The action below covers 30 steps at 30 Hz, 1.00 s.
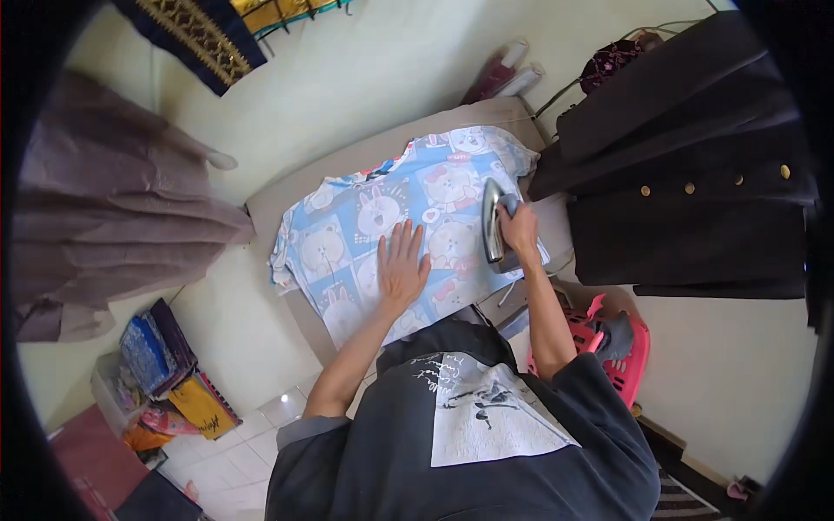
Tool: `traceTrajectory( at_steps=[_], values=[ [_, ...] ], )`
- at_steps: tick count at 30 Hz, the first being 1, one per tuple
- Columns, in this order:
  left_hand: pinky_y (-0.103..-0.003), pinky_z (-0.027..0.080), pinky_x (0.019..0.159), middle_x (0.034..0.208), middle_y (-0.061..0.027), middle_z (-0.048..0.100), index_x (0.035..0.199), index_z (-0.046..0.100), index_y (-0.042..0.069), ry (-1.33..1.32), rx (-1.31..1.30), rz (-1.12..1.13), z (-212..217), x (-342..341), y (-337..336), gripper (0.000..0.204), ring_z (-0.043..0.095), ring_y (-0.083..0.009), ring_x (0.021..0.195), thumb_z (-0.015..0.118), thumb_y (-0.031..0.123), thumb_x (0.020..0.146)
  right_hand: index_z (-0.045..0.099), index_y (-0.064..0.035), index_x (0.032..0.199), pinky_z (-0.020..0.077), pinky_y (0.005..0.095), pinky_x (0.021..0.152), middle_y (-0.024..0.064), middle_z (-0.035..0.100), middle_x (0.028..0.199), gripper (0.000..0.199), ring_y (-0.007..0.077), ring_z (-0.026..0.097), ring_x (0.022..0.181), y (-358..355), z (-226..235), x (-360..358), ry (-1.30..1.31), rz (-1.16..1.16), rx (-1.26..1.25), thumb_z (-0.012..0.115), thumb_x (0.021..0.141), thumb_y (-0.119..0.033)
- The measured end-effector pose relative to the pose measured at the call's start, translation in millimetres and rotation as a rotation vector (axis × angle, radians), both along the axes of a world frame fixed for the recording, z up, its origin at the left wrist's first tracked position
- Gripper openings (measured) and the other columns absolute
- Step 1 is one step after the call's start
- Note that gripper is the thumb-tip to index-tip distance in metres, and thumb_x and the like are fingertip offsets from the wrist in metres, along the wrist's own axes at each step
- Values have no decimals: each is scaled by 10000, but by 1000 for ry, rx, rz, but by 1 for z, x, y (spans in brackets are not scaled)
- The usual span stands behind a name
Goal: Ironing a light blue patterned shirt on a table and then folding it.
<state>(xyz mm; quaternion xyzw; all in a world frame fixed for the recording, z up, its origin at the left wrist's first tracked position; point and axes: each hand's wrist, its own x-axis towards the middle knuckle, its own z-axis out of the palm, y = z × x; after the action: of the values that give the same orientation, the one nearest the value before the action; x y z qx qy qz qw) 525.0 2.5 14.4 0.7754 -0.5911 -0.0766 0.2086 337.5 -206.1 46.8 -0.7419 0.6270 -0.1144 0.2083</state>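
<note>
A light blue shirt [447, 174] printed with cartoon bears and rabbits lies spread over a grey-brown padded board [365, 156]. My left hand [402, 267] rests flat on the middle of the cloth, its fingers stretched out. At the shirt's right side, my right hand [519, 229] is wrapped around the handle of a clothes iron [493, 221]. The iron's pointed end faces away from me, and it appears to be on the fabric near the right edge. Its underside is hidden from view.
Dark garments with gold buttons [686, 174] hang at the right, and a mauve garment [130, 200] hangs at the left. A pink laundry basket [638, 356] holding cloth stands to the right of me. Folded fabrics [169, 356] are piled at lower left. Rolled items [504, 78] lean behind the board.
</note>
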Motion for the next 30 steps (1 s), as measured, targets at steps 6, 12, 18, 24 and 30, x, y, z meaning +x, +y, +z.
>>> traceTrajectory(
  at_steps=[6,12,18,24,30],
  values=[
    [-489,286,1166,1514,-155,450,1371,535,22,73,-122,-179,-6,35,-110,470,378,-308,1432,569,116,912,674,37,986,505,537,771,310,678,913,454,477,659,889,14,21,20,21,-66,28,687,890,-406],
    [-471,341,1137,1484,-138,491,1340,583,66,-73,-227,-433,-23,71,-256,428,432,-300,1393,524,52,917,660,48,979,504,549,798,315,677,928,472,498,650,900,5,11,27,-29,-29,70,680,893,-416],
    [-462,437,989,1232,-125,625,1264,629,100,113,-129,-442,-15,60,-326,401,556,-300,1213,645,102,863,645,48,973,494,555,792,326,670,925,426,508,641,909,5,22,26,-87,-116,164,675,902,-370],
    [-452,483,863,986,-126,666,1050,635,73,122,-67,-421,-28,63,-368,197,638,-314,1026,676,130,866,612,63,1037,494,573,819,342,667,945,438,512,645,938,-11,29,39,-106,-223,226,636,947,-365],
    [-458,482,850,982,-117,645,1031,614,71,52,-293,-412,-36,64,-363,196,639,-325,986,653,214,903,619,79,1014,500,551,791,343,665,919,432,515,643,906,-30,26,43,-113,-170,215,648,935,-345]
  ],
)
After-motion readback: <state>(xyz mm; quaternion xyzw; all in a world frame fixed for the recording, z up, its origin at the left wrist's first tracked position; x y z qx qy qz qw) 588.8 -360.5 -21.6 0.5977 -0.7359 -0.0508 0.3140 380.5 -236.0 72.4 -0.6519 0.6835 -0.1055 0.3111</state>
